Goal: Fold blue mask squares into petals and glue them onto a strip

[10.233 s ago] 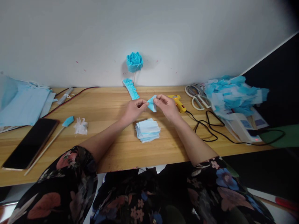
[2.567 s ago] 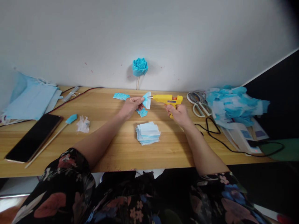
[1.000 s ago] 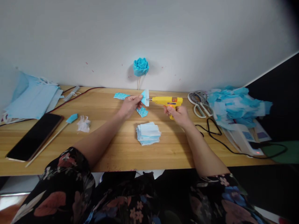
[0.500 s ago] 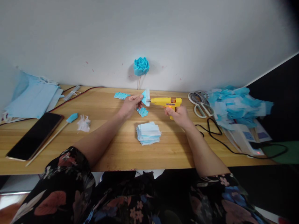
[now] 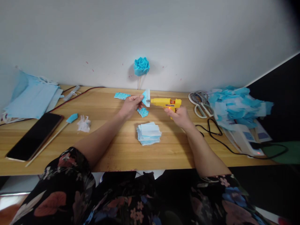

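fingers point(image 5: 138, 100) of the left hand point(image 5: 128, 107) pinch a folded blue piece point(image 5: 146, 97), while those of the right hand point(image 5: 180, 117) wrap the handle of a yellow glue gun point(image 5: 161, 102). leftmost on the bench point(image 5: 117, 153) lie blue masks point(image 5: 32, 97), then a dark phone point(image 5: 34, 136), a thin stick point(image 5: 47, 144) with a blue tip point(image 5: 72, 118) and a crumpled white scrap point(image 5: 83, 124). pleated blue material point(image 5: 122, 96) shows either side of the left hand; i can't tell if it's one strip. the pinched piece is held up between the hands, below a blue flower point(image 5: 141, 66) and beyond a pale stack point(image 5: 149, 134). the nozzle is at its paler edge, so gluing looks to be the step in hand, though no glue can be made out; the next move calls for a level nozzle and fingertips kept off it. farther right are scissors point(image 5: 203, 111) and a heap of blue and white scraps point(image 5: 239, 103)
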Action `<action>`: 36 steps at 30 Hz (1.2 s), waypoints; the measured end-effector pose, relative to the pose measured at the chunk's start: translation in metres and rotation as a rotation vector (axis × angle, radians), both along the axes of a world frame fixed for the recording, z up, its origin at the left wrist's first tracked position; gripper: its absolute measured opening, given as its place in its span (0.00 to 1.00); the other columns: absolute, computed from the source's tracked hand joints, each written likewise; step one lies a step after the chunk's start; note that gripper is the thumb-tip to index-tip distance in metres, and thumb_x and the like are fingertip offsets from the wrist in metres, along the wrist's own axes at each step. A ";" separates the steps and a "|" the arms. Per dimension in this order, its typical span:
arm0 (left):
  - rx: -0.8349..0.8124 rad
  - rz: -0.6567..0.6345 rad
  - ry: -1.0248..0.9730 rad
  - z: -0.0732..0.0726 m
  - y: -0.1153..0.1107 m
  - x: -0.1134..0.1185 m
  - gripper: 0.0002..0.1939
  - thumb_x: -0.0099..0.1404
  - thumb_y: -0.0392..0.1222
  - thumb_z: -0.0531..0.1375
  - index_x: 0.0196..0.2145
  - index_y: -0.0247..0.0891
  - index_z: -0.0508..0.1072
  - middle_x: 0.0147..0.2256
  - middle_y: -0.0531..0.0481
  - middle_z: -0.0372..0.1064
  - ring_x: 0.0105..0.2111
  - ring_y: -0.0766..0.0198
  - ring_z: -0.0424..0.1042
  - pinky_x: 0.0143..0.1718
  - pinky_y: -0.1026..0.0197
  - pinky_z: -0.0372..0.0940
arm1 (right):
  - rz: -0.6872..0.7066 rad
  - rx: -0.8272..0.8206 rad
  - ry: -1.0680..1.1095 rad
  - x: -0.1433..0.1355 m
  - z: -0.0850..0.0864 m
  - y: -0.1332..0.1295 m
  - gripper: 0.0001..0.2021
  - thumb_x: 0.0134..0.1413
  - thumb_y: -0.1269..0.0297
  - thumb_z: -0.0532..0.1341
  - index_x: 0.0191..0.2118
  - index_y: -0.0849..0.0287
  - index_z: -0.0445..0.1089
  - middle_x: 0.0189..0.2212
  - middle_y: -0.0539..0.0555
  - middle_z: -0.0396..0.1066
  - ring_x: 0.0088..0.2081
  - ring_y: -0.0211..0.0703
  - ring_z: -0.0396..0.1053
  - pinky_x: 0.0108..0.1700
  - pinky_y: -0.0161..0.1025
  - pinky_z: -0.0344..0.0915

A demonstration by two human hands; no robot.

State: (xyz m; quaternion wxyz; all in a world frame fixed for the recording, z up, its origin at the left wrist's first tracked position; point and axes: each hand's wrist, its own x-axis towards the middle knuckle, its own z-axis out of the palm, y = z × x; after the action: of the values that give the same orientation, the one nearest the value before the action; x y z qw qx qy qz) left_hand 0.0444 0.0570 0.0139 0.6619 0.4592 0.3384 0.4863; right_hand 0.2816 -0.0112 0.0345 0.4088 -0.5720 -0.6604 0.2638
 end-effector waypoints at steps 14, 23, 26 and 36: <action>0.081 0.058 0.046 -0.009 0.005 -0.001 0.19 0.62 0.53 0.72 0.26 0.35 0.77 0.25 0.52 0.71 0.22 0.71 0.66 0.25 0.66 0.60 | -0.017 0.007 -0.029 0.000 0.000 -0.001 0.19 0.48 0.45 0.63 0.30 0.58 0.74 0.27 0.54 0.74 0.30 0.45 0.70 0.34 0.42 0.68; 0.072 0.068 0.111 -0.005 0.002 0.000 0.21 0.64 0.54 0.70 0.22 0.35 0.76 0.20 0.52 0.70 0.20 0.71 0.65 0.24 0.67 0.60 | -0.021 0.032 -0.005 0.000 -0.002 0.000 0.18 0.48 0.44 0.65 0.28 0.56 0.71 0.25 0.53 0.72 0.29 0.46 0.70 0.34 0.42 0.68; 0.057 0.074 0.129 -0.001 0.000 0.001 0.22 0.65 0.54 0.70 0.22 0.35 0.75 0.19 0.52 0.70 0.20 0.71 0.66 0.25 0.67 0.60 | -0.023 0.027 -0.003 0.000 -0.003 0.000 0.18 0.48 0.44 0.65 0.28 0.57 0.72 0.25 0.53 0.73 0.29 0.45 0.71 0.34 0.41 0.68; 0.077 0.105 0.172 0.003 -0.002 0.002 0.23 0.63 0.55 0.71 0.21 0.36 0.74 0.18 0.53 0.70 0.18 0.72 0.64 0.23 0.67 0.59 | 0.046 -0.018 -0.014 0.001 -0.002 0.000 0.18 0.49 0.46 0.65 0.28 0.58 0.77 0.30 0.56 0.79 0.34 0.47 0.75 0.40 0.41 0.71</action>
State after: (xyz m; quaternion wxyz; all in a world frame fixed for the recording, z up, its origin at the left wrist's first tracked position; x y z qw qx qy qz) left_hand 0.0463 0.0552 0.0173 0.5860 0.5057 0.3987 0.4918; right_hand 0.2823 -0.0111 0.0320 0.3927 -0.5621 -0.6740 0.2749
